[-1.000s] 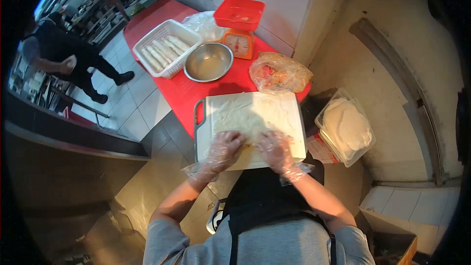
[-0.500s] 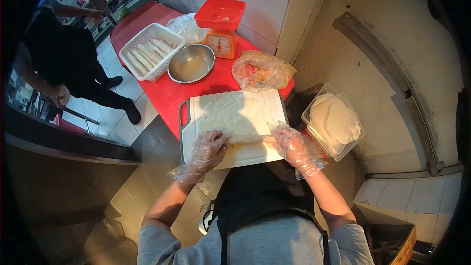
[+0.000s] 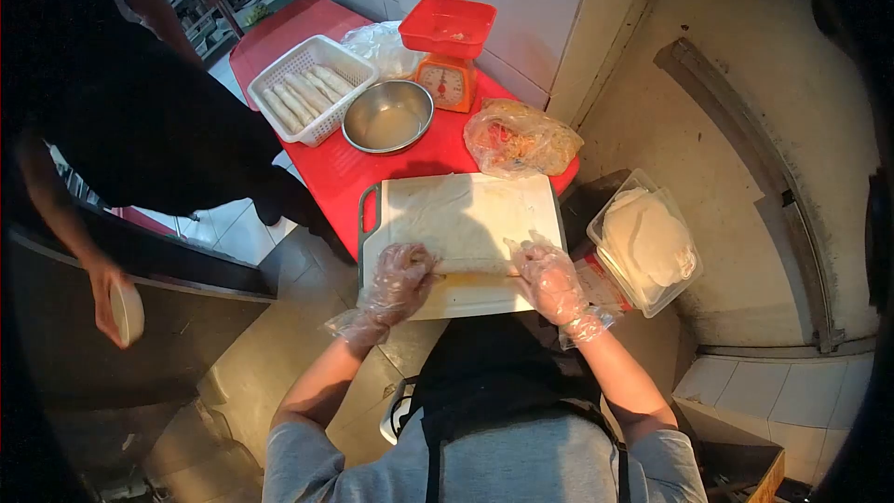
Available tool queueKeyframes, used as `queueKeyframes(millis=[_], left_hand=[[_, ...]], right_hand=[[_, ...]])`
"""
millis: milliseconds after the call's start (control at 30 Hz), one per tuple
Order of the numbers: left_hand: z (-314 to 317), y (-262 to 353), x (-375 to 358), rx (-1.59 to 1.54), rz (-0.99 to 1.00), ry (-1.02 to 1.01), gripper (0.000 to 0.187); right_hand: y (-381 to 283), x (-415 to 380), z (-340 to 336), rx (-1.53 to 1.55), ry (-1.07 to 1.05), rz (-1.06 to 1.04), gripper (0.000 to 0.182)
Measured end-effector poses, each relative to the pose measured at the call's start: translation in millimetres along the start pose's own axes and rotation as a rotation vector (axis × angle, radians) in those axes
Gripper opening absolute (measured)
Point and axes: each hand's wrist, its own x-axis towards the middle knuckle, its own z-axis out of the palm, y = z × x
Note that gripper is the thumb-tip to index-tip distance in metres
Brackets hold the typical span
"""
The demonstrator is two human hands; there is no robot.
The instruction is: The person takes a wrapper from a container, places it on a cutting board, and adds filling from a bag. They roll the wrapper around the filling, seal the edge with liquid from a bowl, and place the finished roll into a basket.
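A red table (image 3: 335, 177) carries a white cutting board (image 3: 466, 214) at its near end, a thin wrapper sheet (image 3: 456, 214) spread on it. Along the board's near part lies a roll (image 3: 475, 267), apparently of that sheet. The gloved left hand (image 3: 399, 281) and right hand (image 3: 549, 278) curl loosely over its two ends.

White tiled wall (image 3: 531, 0), red table (image 3: 317, 33), tile floor (image 3: 237, 224).
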Motion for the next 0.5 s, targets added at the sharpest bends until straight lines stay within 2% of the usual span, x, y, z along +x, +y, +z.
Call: queueKeyframes(millis=[67, 200, 300, 333, 400, 500], left_hand=[[9, 28, 8, 0.04, 0.054, 0.03, 0.04], [35, 56, 21, -0.063, 0.115, -0.043, 0.039], [37, 28, 15, -0.104, -0.048, -0.108, 0.037], [25, 16, 13, -0.134, 0.02, -0.061, 0.034], [7, -6, 1, -0.131, -0.002, -0.097, 0.032], [-29, -30, -10, -0.19, -0.064, -0.084, 0.032]], right_hand=[[-10, 5, 9, 0.017, 0.064, -0.068, 0.03], [0, 12, 29, 0.072, 0.055, -0.09, 0.02], [2, 12, 20, 0.097, 0.095, -0.065, 0.006], [2, 14, 15, 0.116, 0.065, -0.081, 0.009], [4, 23, 0, 0.155, 0.003, -0.122, 0.014], [15, 59, -28, 0.119, -0.432, -0.086, 0.026]])
